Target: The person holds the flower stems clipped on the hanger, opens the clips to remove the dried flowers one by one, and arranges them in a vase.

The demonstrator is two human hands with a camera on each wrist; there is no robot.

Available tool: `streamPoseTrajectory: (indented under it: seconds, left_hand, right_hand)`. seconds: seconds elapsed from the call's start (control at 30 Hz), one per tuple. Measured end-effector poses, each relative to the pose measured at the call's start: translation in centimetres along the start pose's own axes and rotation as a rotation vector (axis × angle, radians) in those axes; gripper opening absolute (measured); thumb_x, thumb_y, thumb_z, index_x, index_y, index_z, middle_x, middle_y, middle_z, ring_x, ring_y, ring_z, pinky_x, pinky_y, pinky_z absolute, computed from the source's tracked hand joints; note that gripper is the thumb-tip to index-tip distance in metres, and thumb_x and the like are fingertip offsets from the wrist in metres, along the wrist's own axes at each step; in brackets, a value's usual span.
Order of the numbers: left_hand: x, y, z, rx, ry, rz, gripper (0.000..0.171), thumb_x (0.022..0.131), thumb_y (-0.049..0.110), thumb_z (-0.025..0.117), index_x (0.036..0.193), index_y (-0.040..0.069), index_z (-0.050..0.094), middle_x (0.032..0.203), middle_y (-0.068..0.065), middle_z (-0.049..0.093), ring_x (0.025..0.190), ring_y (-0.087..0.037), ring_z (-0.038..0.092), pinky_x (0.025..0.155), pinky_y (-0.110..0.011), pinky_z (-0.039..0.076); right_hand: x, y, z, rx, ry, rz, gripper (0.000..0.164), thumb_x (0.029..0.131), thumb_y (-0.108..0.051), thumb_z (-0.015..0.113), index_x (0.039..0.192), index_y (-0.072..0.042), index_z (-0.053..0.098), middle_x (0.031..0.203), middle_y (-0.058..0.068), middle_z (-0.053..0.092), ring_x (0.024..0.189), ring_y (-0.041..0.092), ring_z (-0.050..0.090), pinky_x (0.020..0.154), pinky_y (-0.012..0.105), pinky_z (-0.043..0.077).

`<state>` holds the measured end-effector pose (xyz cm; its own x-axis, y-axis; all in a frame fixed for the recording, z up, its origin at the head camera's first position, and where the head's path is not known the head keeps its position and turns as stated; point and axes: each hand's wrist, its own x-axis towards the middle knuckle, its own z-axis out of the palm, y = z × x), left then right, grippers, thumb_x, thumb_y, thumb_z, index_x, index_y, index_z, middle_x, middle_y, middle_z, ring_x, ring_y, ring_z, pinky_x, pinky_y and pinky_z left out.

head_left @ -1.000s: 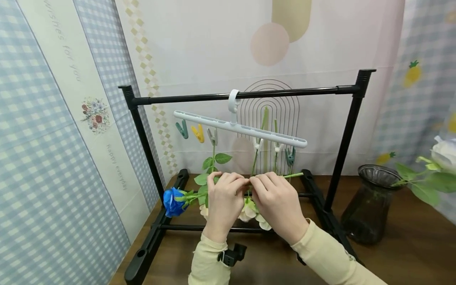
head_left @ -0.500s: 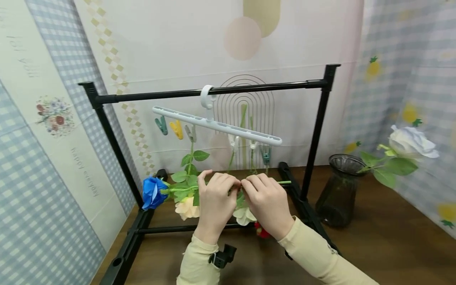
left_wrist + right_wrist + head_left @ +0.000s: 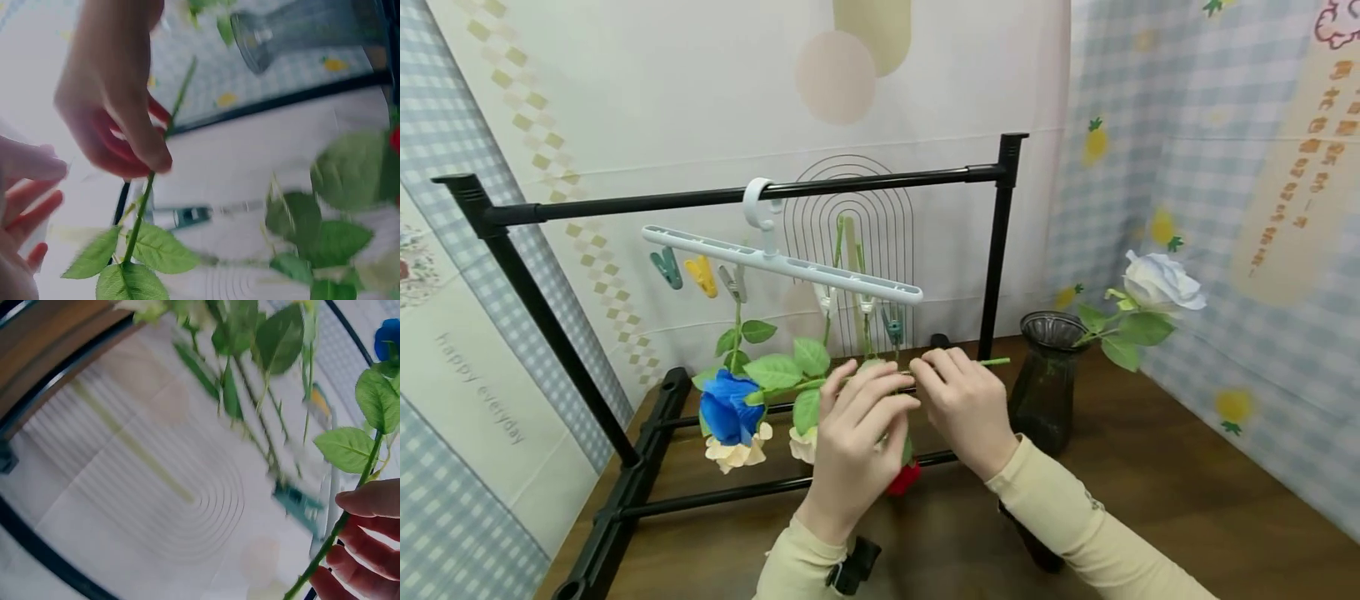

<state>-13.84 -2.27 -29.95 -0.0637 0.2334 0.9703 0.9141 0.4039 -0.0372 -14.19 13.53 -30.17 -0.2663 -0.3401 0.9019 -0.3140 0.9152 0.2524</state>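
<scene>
My right hand [image 3: 966,408] pinches the green stem of a blue rose [image 3: 730,407] between thumb and fingers. The stem lies roughly level, its flower at the left and its cut end past my right hand. In the left wrist view, the stem [image 3: 142,206] with its leaves is apart from the fingers of my left hand [image 3: 25,206]. Those fingers are spread and loosely bent, holding nothing. Behind hangs a pale hanger [image 3: 782,262] with a teal clip [image 3: 666,268] and a yellow clip [image 3: 702,276] without flowers. Its grey clip [image 3: 733,283] and white clips grip upside-down flower stems.
A black rack [image 3: 880,184] carries the hanger and stands on the brown table [image 3: 1150,500]. To its right is a dark glass vase [image 3: 1047,379] with a white rose [image 3: 1161,282] leaning out. A cream flower [image 3: 737,454] and a red flower [image 3: 904,478] hang low behind the hands.
The head view has turned right. My left hand has come off the stem and its fingers have spread. My right hand keeps its pinch, and the blue rose now overlaps the hanging cream flower.
</scene>
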Motion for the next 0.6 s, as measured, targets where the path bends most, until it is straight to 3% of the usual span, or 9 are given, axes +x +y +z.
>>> streamPoseTrajectory:
  seconds: [0.07, 0.13, 0.2, 0.27, 0.33, 0.5, 0.53, 0.6]
  left_hand:
    - [0.2, 1.0, 0.4, -0.075, 0.034, 0.061, 0.016, 0.083, -0.002, 0.06, 0.085, 0.01, 0.072, 0.096, -0.004, 0.074, 0.103, -0.022, 0.066, 0.102, -0.043, 0.042]
    - [0.3, 1.7, 1.0, -0.142, 0.025, 0.088, 0.017, 0.086, 0.0, 0.059, 0.088, 0.01, 0.072, 0.094, -0.003, 0.073, 0.099, -0.021, 0.066, 0.098, -0.039, 0.045]
    - [0.1, 2.2, 1.7, -0.195, -0.032, 0.075, 0.016, 0.088, 0.002, 0.06, 0.094, 0.01, 0.072, 0.093, -0.001, 0.073, 0.095, -0.017, 0.066, 0.096, -0.034, 0.047]
    - [-0.3, 2.5, 2.7, -0.242, -0.116, 0.017, 0.016, 0.089, 0.004, 0.063, 0.1, 0.012, 0.071, 0.092, 0.001, 0.073, 0.093, -0.013, 0.066, 0.093, -0.029, 0.048]
    - [-0.7, 2.7, 3.7, -0.288, -0.238, -0.094, 0.019, 0.09, 0.008, 0.064, 0.108, 0.014, 0.07, 0.092, 0.003, 0.073, 0.092, -0.01, 0.065, 0.091, -0.027, 0.048]
    - [-1.5, 3.1, 6.4, -0.456, -0.632, -0.539, 0.027, 0.097, 0.021, 0.059, 0.123, 0.025, 0.062, 0.101, 0.007, 0.073, 0.097, -0.008, 0.066, 0.088, -0.027, 0.05]
    - [-1.5, 3.1, 6.9, -0.477, -0.696, -0.617, 0.028, 0.097, 0.023, 0.058, 0.125, 0.026, 0.06, 0.103, 0.007, 0.073, 0.098, -0.007, 0.066, 0.087, -0.026, 0.05]
    - [-1.6, 3.1, 8.1, -0.499, -0.776, -0.711, 0.03, 0.098, 0.025, 0.057, 0.128, 0.027, 0.057, 0.106, 0.007, 0.073, 0.098, -0.007, 0.066, 0.083, -0.024, 0.051]
  right_hand:
    - [0.2, 1.3, -0.3, 0.026, 0.014, 0.026, 0.014, 0.08, -0.001, 0.068, 0.091, -0.009, 0.07, 0.085, 0.006, 0.067, 0.073, 0.022, 0.063, 0.055, 0.03, 0.052]
    - [0.7, 2.7, -0.5, 0.059, 0.024, 0.056, 0.012, 0.082, -0.002, 0.067, 0.091, -0.008, 0.071, 0.085, 0.007, 0.067, 0.072, 0.023, 0.063, 0.052, 0.032, 0.052]
    - [1.2, 4.1, -1.0, 0.084, 0.015, 0.094, 0.01, 0.084, -0.004, 0.068, 0.093, -0.007, 0.072, 0.087, 0.008, 0.067, 0.072, 0.024, 0.063, 0.049, 0.033, 0.051]
    - [1.7, 5.6, -1.4, 0.114, 0.004, 0.146, 0.01, 0.085, -0.007, 0.07, 0.094, -0.007, 0.073, 0.088, 0.009, 0.069, 0.072, 0.025, 0.064, 0.046, 0.034, 0.049]
    - [2.1, 7.1, -1.8, 0.143, -0.005, 0.204, 0.011, 0.085, -0.008, 0.071, 0.096, -0.006, 0.073, 0.09, 0.01, 0.069, 0.072, 0.026, 0.064, 0.045, 0.034, 0.047]
    - [2.0, 10.5, -2.5, 0.255, -0.02, 0.351, 0.014, 0.086, -0.006, 0.071, 0.1, -0.001, 0.072, 0.091, 0.015, 0.069, 0.076, 0.028, 0.067, 0.06, 0.039, 0.054]
    - [1.8, 11.1, -2.5, 0.282, -0.025, 0.382, 0.015, 0.086, -0.005, 0.07, 0.1, 0.0, 0.072, 0.092, 0.016, 0.069, 0.077, 0.028, 0.067, 0.063, 0.041, 0.055]
    - [1.4, 12.2, -2.6, 0.312, -0.043, 0.443, 0.014, 0.087, -0.003, 0.069, 0.101, 0.002, 0.07, 0.092, 0.018, 0.068, 0.08, 0.031, 0.067, 0.068, 0.044, 0.056]
